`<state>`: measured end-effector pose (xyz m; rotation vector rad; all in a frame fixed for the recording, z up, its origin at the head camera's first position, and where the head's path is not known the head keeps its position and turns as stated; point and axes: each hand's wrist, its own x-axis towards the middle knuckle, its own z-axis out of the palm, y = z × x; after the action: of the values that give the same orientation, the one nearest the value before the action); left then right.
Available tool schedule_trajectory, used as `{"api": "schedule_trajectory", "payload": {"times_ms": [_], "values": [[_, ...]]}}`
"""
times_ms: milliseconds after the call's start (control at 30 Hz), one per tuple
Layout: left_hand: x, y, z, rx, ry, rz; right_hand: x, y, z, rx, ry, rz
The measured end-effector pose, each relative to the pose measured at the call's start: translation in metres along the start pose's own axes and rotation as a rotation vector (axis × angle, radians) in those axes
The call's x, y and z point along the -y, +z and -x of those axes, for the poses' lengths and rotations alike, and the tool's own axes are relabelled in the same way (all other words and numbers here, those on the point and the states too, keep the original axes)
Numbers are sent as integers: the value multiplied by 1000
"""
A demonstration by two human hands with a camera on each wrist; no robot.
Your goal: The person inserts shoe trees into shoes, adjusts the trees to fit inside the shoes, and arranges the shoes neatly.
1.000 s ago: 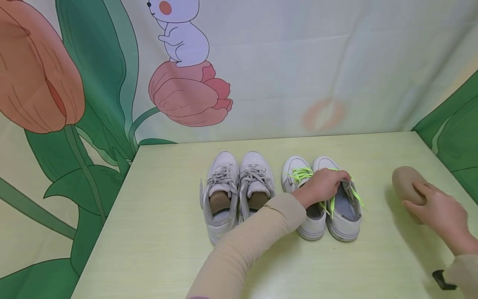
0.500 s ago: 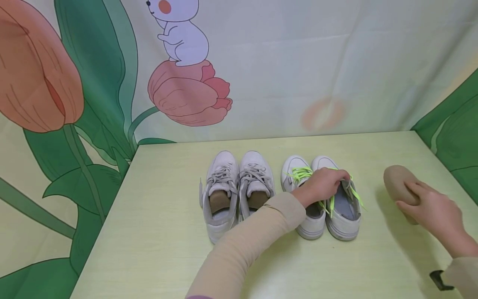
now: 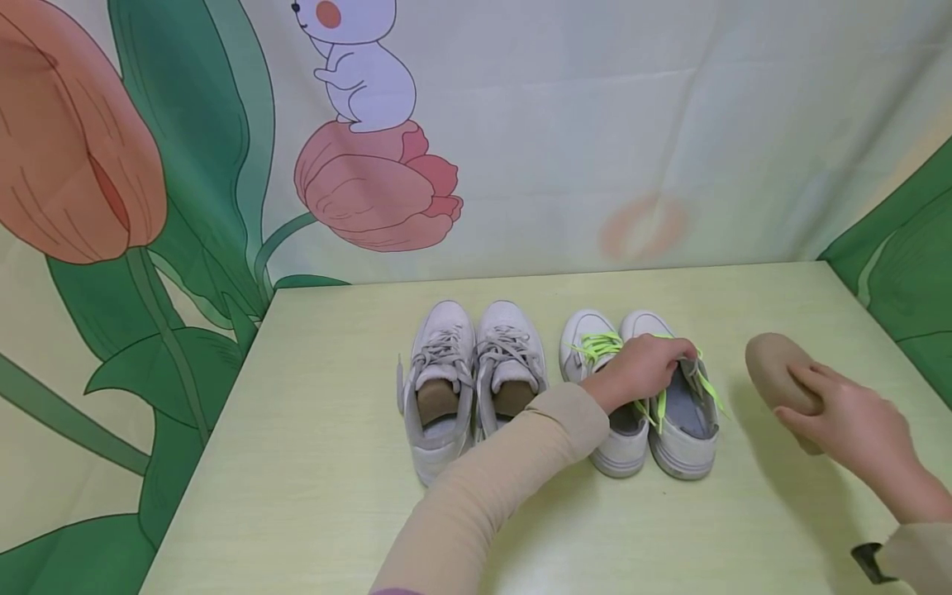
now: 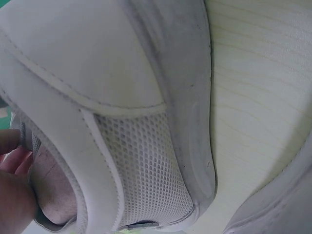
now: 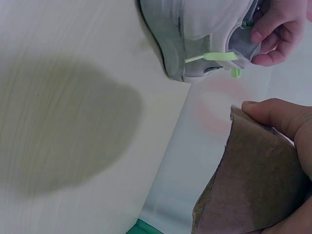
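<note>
My left hand reaches across to the rightmost white shoe, which has neon-green laces. Its fingers pinch the raised tongue; the right wrist view shows grey tongue fabric between thumb and fingers. That shoe's grey insole shows inside. Further right, my right hand holds a brown cardboard-like shoe insert above the table, its rounded end pointing away. Beside the pinched shoe stands its mate, with the left forearm partly over it. The left wrist view shows a white shoe's mesh side close up.
To the left stands another pair of white shoes with grey laces and brown inserts inside. My left sleeve crosses in front of them. A printed cloth hangs behind the pale wooden table.
My right hand has moved left with the shoe insert, nearer the green-laced shoes. My left hand stays at the tongue, and the shoes have not moved.
</note>
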<state>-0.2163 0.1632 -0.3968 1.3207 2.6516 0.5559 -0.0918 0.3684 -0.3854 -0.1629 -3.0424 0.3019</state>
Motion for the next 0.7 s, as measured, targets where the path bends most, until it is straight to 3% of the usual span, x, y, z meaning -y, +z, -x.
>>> {"api": "schedule_trajectory", "payload": {"times_ms": [700], "values": [[1,1,-2,0,-5,-6,26,-12,13,76,-118,17]]}}
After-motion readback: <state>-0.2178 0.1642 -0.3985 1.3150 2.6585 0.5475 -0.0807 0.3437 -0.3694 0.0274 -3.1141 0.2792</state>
